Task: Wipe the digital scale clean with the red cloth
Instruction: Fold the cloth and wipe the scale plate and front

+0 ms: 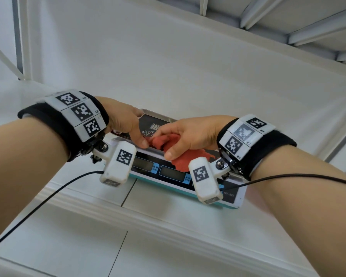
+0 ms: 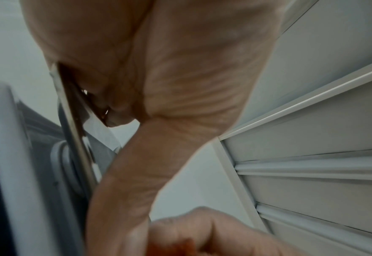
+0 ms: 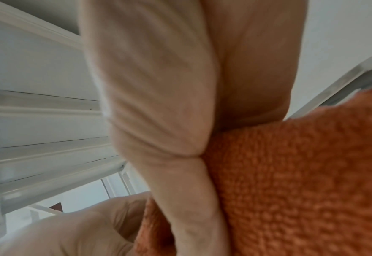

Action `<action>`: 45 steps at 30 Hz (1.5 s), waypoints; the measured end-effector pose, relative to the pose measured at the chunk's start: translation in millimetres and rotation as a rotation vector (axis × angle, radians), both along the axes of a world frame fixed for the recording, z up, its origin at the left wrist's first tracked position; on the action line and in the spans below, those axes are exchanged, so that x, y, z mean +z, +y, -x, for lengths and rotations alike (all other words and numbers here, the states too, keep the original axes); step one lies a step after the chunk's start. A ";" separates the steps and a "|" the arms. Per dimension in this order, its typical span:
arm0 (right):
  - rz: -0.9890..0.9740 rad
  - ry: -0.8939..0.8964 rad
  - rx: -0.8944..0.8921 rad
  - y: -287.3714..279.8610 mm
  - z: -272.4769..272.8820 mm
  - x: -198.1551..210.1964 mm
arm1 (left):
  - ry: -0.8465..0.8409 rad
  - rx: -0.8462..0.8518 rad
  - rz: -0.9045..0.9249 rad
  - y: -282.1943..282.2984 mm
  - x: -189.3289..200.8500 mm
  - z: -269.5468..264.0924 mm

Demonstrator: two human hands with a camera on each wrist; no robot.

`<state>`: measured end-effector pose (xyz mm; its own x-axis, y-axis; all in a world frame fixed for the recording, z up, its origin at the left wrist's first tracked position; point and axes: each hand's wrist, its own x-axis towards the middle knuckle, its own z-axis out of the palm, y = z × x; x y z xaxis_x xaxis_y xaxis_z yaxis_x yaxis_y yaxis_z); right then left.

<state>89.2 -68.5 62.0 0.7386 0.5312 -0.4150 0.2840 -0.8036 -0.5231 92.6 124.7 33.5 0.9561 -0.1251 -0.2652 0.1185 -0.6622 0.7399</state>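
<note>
Both bare arms fill the front of the head view, each with a black wrist band and a white camera box, and a thin black wire runs from each box. Past them, the scale is seen sitting on a white shelf, right under the hands. It is the biggest thing of the task: a teal and white body, dark number windows on its front and a shiny metal tray on top.

That tray is the only thing here that could hold something. On it lies just the red cloth, and the tray's dark printed face is partly covered by it. Nothing else is seen in the tray.

The cloth is bunched up and held in the right hand, with the thumb pressed on it at the front and the fingers curled over it. Part of the cloth hangs over the front edge, down toward the number windows.

The tray's left edge is gripped by the left hand, with the thumb on top near the cloth and a finger hooked under the rim. So the scale seems to be kept steady.

The job looks to be under way, in the middle of the wiping. How clean the tray is cannot be told. The front panel and the sides are likely still left to be wiped.
</note>
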 end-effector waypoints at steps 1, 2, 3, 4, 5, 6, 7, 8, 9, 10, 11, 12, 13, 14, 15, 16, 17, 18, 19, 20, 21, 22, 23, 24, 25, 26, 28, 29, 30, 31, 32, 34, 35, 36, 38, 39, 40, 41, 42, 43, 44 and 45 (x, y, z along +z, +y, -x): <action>0.005 -0.016 -0.004 -3.6 0.4 -0.1 | -0.002 0.007 -0.005 -0.2 0.4 0.5; 0.015 -0.036 -0.007 -8.0 0.9 0.2 | -0.004 0.009 -0.009 -0.4 0.9 1.0; 0.027 -0.058 -0.013 -12.5 1.8 -0.4 | -0.002 0.009 -0.009 -0.7 0.8 1.1; 0.036 -0.082 -0.024 -16.4 3.2 -0.4 | -0.002 0.004 -0.006 -0.8 1.0 1.4; 0.048 -0.109 -0.041 -20.5 4.5 -0.1 | -0.004 -0.002 -0.004 -1.1 1.2 2.0; 0.064 -0.137 -0.060 -24.9 5.6 0.4 | -0.008 -0.001 -0.003 -1.3 1.0 2.2; 0.083 -0.159 -0.072 -29.6 7.3 1.1 | -0.010 0.000 -0.003 -1.2 0.9 1.7; 0.100 -0.174 -0.078 -34.3 8.5 2.1 | -0.016 0.004 -0.009 -1.3 0.9 1.2; 0.117 -0.183 -0.082 -38.7 9.6 3.1 | -0.022 0.005 -0.017 -1.8 1.1 1.7; 0.135 -0.191 -0.084 -43.2 10.0 4.2 | -0.026 0.009 -0.025 -1.5 0.7 1.1; 0.158 -0.197 -0.089 -47.1 10.8 5.4 | -0.029 0.014 -0.034 -1.5 -0.2 0.0; 0.179 -0.202 -0.097 -49.9 11.5 6.5 | -0.030 0.015 -0.039 -2.1 -0.3 -0.8; 0.193 -0.208 -0.106 -52.0 12.4 7.0 | -0.032 0.010 -0.048 -3.7 0.1 -1.3; 0.203 -0.214 -0.106 -53.6 12.5 7.3 | -0.037 -0.004 -0.060 -5.9 1.1 -1.3; 0.214 -0.222 -0.105 -54.1 13.2 7.2 | -0.045 -0.024 -0.078 -10.1 3.6 2.1; 0.223 -0.229 -0.104 -54.0 14.1 7.1 | -0.058 -0.047 -0.097 -15.7 7.0 7.3; 0.229 -0.232 -0.100 -53.4 15.6 7.0 | -0.078 -0.069 -0.120 -22.8 10.1 13.4; 0.228 -0.235 -0.095 -53.0 15.9 6.5 | -0.102 -0.094 -0.145 -30.7 12.1 18.2; 0.224 -0.240 -0.090 -53.0 16.9 6.1 | -0.132 -0.131 -0.171 -39.9 13.1 21.1; 0.223 -0.248 -0.089 -53.4 17.8 5.7 | -0.172 -0.169 -0.204 -50.8 13.6 23.8; 0.226 -0.255 -0.089 -54.3 19.2 5.2 | -0.212 -0.209 -0.234 -62.9 13.5 26.9; 0.227 -0.265 -0.094 -55.0 20.3 4.5 | -0.236 -0.250 -0.250 -74.5 12.3 28.1; 0.223 -0.272 -0.097 -55.9 22.2 4.0 | -0.234 -0.288 -0.243 -85.2 11.0 28.9; 0.219 -0.281 -0.101 -56.5 23.3 3.5 | -0.219 -0.325 -0.217 -94.4 9.0 28.9; 0.222 -0.298 -0.100 -57.3 24.4 3.1 | -0.215 -0.360 -0.194 -102.0 6.7 28.5; 0.234 -0.319 -0.096 -58.4 25.1 3.1 | -0.219 -0.380 -0.181 -107.7 4.6 28.8; 0.266 -0.346 -0.092 -62.2 26.0 3.9 | -0.248 -0.374 -0.177 -113.6 1.1 28.7; 0.280 -0.355 -0.094 -65.2 26.4 4.5 | -0.264 -0.365 -0.177 -115.1 -0.7 28.5; 0.295 -0.362 -0.099 -68.3 27.0 5.1 | -0.272 -0.355 -0.185 -115.8 -2.3 28.1; 0.306 -0.365 -0.103 -71.8 27.7 5.3 | -0.277 -0.339 -0.205 -116.0 -3.7 28.0; 0.309 -0.366 -0.111 -75.2 28.4 5.2 | -0.283 -0.324 -0.234 -115.8 -4.6 27.8; 0.317 -0.367 -0.122 -81.2 30.1 5.2 | -0.291 -0.306 -0.281 -115.8 -4.4 29.4; 0.330 -0.372 -0.121 -83.9 31.2 5.5 | -0.292 -0.300 -0.300 -116.1 -4.1 30.5; 0.344 -0.378 -0.125 -86.3 32.3 6.1 | -0.294 -0.294 -0.315 -116.3 -3.2 31.5; 0.369 -0.390 -0.133 -92.1 34.6 6.6 | -0.296 -0.282 -0.319 -116.9 -1.7 33.2; 0.384 -0.395 -0.135 -95.6 35.8 7.0 | -0.295 -0.277 -0.318 -117.5 -1.2 33.7; 0.400 -0.401 -0.134 -98.9 37.3 7.6 | -0.293 -0.272 -0.319 -117.5 -1.3 33.4; 0.418 -0.408 -0.130 -102.0 38.9 8.1 | -0.292 -0.270 -0.317 -117.7 -0.9 33.8; 0.432 -0.414 -0.131 -104.9 40.8 8.7 | -0.287 -0.265 -0.314 -117.6 -0.7 33.9; 0.442 -0.418 -0.133 -107.4 41.9 9.2 | -0.285 -0.266 -0.312 -117.8 -0.3 34.2; 0.442 -0.420 -0.136 -109.1 42.4 9.5 | -0.284 -0.267 -0.312 -118.1 -0.2 34.1; 0.432 -0.421 -0.141 -109.9 42.4 9.3 | -0.288 -0.272 -0.313 -118.8 0.1 34.8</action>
<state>46.8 -178.4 71.3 0.9366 0.2656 -0.2286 0.2708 -0.9626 -0.0087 57.8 5.9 33.6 0.9396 -0.3370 -0.0601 -0.2692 -0.8359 0.4783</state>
